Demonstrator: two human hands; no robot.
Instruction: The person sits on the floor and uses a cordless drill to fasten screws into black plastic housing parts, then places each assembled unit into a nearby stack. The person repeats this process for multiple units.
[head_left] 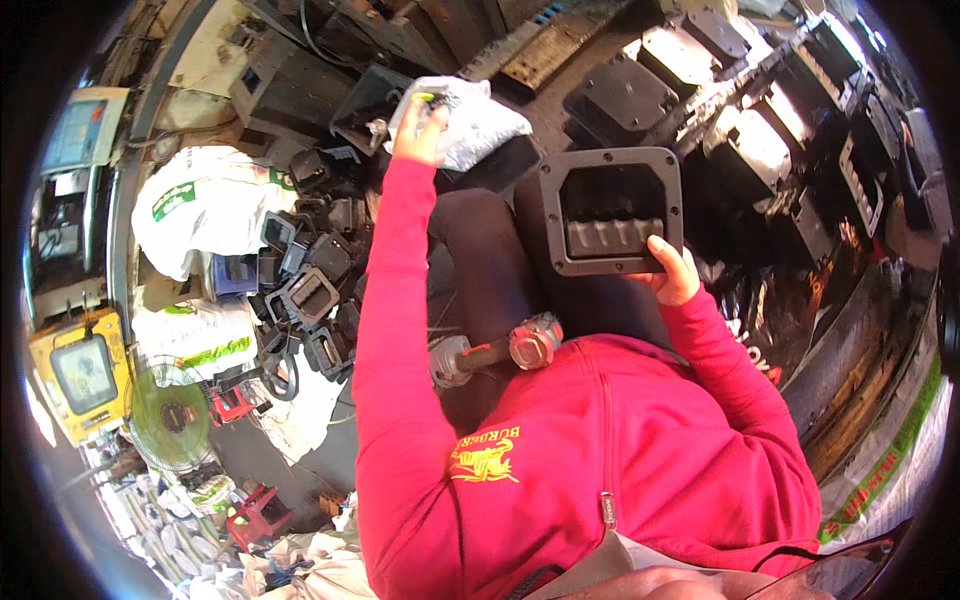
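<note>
My right hand (pixel 675 276) grips a black recessed handle plate (pixel 612 262) by its lower right edge, thumb on the front. The plate is rectangular, with screw holes round its rim and a ridged grip across its opening. My left arm stretches forward, and my left hand (pixel 420 135) is at the mouth of a crumpled white plastic bag (pixel 475 125). Its fingers look apart; a small yellow-green spot shows by the fingertips, and the bag's contents are hidden. Across my lap lies a grey and red cordless power tool (pixel 490 354).
Several black handle parts (pixel 312 297) are heaped at my left, near a white sack (pixel 205 205). Black boxes and plates (pixel 625 95) stand at the far right. A green fan (pixel 168 415), a yellow-framed device (pixel 82 375) and a red stool (pixel 258 517) are on the left.
</note>
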